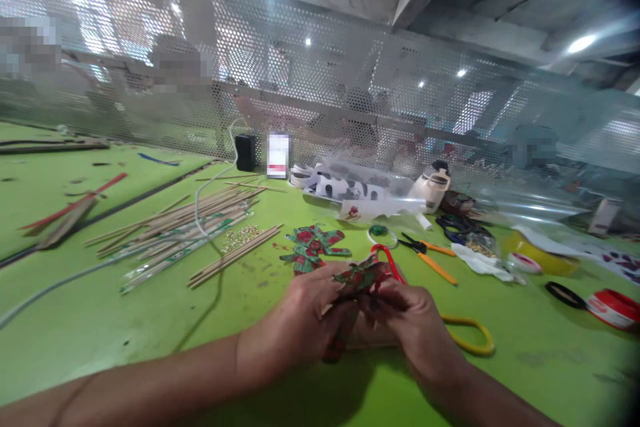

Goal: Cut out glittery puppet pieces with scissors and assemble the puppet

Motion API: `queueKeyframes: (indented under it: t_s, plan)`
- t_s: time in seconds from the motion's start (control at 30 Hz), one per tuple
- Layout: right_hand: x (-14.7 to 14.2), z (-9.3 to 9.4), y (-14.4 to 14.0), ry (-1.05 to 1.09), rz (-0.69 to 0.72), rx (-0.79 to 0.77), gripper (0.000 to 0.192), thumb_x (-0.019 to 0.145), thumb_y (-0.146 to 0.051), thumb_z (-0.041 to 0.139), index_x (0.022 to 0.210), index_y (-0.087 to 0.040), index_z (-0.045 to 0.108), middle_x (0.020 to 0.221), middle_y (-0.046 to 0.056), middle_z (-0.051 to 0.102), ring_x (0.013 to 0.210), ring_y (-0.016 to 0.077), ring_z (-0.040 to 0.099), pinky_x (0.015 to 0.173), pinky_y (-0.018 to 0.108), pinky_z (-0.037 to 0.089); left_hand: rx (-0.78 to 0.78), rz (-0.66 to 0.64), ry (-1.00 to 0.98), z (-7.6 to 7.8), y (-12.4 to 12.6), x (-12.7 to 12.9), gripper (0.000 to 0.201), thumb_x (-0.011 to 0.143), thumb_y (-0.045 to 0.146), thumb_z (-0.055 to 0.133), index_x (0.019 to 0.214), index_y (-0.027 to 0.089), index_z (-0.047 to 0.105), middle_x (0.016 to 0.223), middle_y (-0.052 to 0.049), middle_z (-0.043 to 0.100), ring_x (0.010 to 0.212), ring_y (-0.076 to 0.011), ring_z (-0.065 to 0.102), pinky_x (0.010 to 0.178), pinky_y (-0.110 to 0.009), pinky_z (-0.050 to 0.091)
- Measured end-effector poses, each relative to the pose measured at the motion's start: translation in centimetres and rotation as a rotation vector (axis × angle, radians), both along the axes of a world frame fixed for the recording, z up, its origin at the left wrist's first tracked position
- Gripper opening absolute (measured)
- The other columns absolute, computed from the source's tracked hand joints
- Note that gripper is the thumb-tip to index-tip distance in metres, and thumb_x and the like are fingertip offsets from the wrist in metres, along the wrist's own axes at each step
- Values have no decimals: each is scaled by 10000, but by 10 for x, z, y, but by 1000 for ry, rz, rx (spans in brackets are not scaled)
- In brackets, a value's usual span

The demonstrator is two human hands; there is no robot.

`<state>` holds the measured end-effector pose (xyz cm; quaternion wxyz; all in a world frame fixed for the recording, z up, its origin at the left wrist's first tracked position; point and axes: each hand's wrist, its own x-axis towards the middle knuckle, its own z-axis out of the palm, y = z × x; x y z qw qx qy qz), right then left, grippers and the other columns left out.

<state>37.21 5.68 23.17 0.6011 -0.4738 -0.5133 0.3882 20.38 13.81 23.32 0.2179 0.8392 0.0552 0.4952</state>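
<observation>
The left grip [306, 307] and right grip [414, 317] both pinch a thin red-and-green patterned piece [359, 276] above the bright-green desk [150, 327].

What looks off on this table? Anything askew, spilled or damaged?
Mild clutter only: the thin white cable runs across thin tan wooden sticks lying askew at mixed angles, a possible snag. Dark smudges mark the flat green tabletop. No clear damage shows.
</observation>
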Motion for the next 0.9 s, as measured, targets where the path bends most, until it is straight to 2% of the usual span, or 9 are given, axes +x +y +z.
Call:
queueKeyframes:
  t_s: [0.07,0.17,0.3,0.47,0.6,0.7,0.77,0.9]
  plan:
    - [2,-5,-1,15,14,-35,218,774,-379,842,714,-179,779,667,17,673,631,129,588,627,233,515,-59,57,95,-1,0,-2,142,917,147,603,786,158,658,685,-15,675,599,-131,624,563,-212,503]
    - [4,-11,-1,15,21,-81,230,810,-404,814,840,-176,793,784,43,724,752,165,654,720,269,546,-170,109,228,0,3,-3,139,888,182,620,759,142,653,669,-16,662,592,-139,605,565,-231,478]
    - [2,-8,-1,39,44,-112,292,775,-416,841,951,-190,783,894,62,758,874,223,701,846,343,567,-341,42,307,5,9,-2,139,860,256,622,781,145,647,728,-18,654,655,-137,581,604,-233,464]
    - [1,-2,-2,5,68,-113,227,853,-431,770,911,-212,770,936,53,756,925,216,687,879,325,544,-584,-19,420,10,11,-2,212,821,349,627,735,159,592,682,12,578,629,-121,502,568,-225,401]
    - [0,0,-3,16,94,-106,186,880,-408,742,922,-228,763,969,44,748,960,218,675,927,349,526,-786,-170,376,9,11,0,218,795,357,638,724,162,572,680,18,555,643,-124,499,580,-235,403]
    - [-1,1,-3,-2,83,-75,163,886,-389,731,909,-229,752,936,37,734,964,219,670,905,328,522,-905,-295,300,8,10,2,215,784,346,656,730,156,572,669,27,538,620,-111,478,581,-237,396]
    - [-1,1,-3,-37,65,-54,156,899,-383,715,895,-228,739,905,30,717,923,204,660,855,303,520,-941,-310,274,7,8,4,219,773,340,668,719,153,568,662,26,526,616,-110,468,577,-241,387]
    - [-4,0,-2,-76,7,-31,180,903,-371,703,823,-211,691,833,17,671,776,163,600,753,273,513,-945,-255,198,5,5,4,230,736,321,694,677,163,538,625,42,477,589,-97,419,542,-233,344]
